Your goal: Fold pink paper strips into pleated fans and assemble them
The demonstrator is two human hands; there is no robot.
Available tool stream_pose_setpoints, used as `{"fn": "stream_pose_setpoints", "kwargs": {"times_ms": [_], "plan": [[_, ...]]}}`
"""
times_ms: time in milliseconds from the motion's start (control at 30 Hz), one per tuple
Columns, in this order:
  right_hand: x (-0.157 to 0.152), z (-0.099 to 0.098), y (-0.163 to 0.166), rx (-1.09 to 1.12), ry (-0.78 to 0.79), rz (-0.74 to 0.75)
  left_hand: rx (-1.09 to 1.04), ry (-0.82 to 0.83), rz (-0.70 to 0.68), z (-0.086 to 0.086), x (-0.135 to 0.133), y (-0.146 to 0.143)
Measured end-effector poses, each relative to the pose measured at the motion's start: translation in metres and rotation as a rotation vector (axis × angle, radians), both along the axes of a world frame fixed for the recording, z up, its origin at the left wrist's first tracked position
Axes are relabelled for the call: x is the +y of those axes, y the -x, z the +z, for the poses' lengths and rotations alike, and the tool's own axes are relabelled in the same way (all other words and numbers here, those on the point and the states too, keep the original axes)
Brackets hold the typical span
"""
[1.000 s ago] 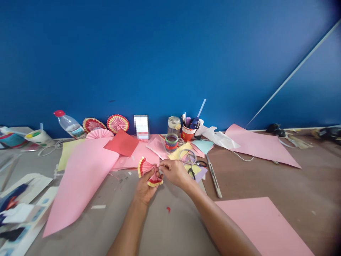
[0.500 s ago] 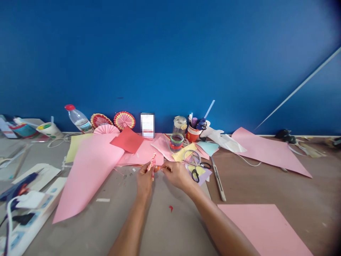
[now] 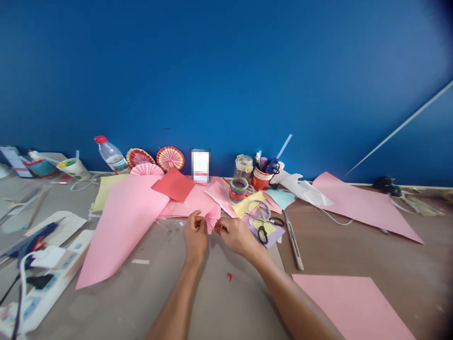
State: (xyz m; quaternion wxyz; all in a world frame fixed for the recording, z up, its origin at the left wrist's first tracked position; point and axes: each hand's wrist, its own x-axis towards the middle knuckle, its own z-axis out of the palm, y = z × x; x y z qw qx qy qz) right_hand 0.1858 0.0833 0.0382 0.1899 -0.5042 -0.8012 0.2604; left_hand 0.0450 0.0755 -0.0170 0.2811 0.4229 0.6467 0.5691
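My left hand (image 3: 196, 234) and my right hand (image 3: 236, 234) meet over the middle of the table, both pinching a small pleated pink paper fan (image 3: 213, 218) that stands folded between them. Its pink back faces me. Just right of my right hand lie black-handled scissors (image 3: 264, 231) and a clear tape roll (image 3: 258, 209) on yellow and purple paper scraps. A large pink sheet (image 3: 123, 226) lies to the left of my hands.
Against the blue wall stand finished paper fans (image 3: 170, 157), a water bottle (image 3: 111, 154), a glass jar (image 3: 242, 165) and a red cup of pens (image 3: 261, 177). A power strip (image 3: 49, 283) with a cable lies at left, a box cutter (image 3: 293, 240) and pink sheets (image 3: 354, 307) at right.
The fan was spread open in my left hand a second ago; it has since been turned and squeezed together between both hands. The view shifted left and down.
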Motion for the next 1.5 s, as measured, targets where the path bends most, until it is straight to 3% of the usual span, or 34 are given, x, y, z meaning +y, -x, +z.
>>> {"fn": "stream_pose_setpoints", "kwargs": {"times_ms": [167,367,500,633,733,867,933,1000,1100,1167,1267,1400,1500], "plan": [[-0.004,0.006,0.000,-0.095,-0.054,0.135,0.251,-0.038,0.027,0.004,-0.003,0.004],[-0.019,0.027,-0.007,-0.192,-0.054,0.345,0.565,-0.043,0.013,0.000,-0.003,0.007],[-0.023,0.041,-0.015,-0.102,-0.102,0.302,0.763,-0.134,-0.118,-0.004,-0.004,0.003],[-0.005,0.043,-0.028,0.184,-0.163,0.087,0.809,-0.212,-0.345,-0.001,-0.008,0.000],[0.019,0.029,-0.043,0.331,-0.168,-0.144,0.723,-0.235,-0.522,0.005,-0.015,-0.004],[0.040,0.002,-0.055,0.383,-0.064,-0.269,0.279,-0.190,-0.587,0.015,-0.026,-0.015],[0.041,-0.006,-0.052,0.337,-0.040,-0.245,0.007,-0.165,-0.490,0.019,-0.027,-0.019],[0.035,-0.010,-0.043,0.248,-0.023,-0.176,-0.172,-0.160,-0.308,0.020,-0.022,-0.017],[0.020,-0.008,-0.024,0.119,-0.007,0.004,-0.231,-0.160,-0.023,0.018,-0.010,-0.003],[0.008,-0.003,-0.012,0.066,-0.012,0.126,-0.125,-0.153,0.075,0.013,-0.004,0.008],[-0.010,0.006,0.000,-0.048,-0.087,0.302,0.263,-0.124,0.102,0.006,-0.001,0.019],[-0.026,0.024,0.003,-0.117,-0.152,0.367,0.731,-0.105,-0.061,0.001,-0.004,0.014],[-0.021,0.036,-0.008,-0.075,-0.205,0.305,0.856,-0.169,-0.295,0.002,-0.008,0.008]]}}
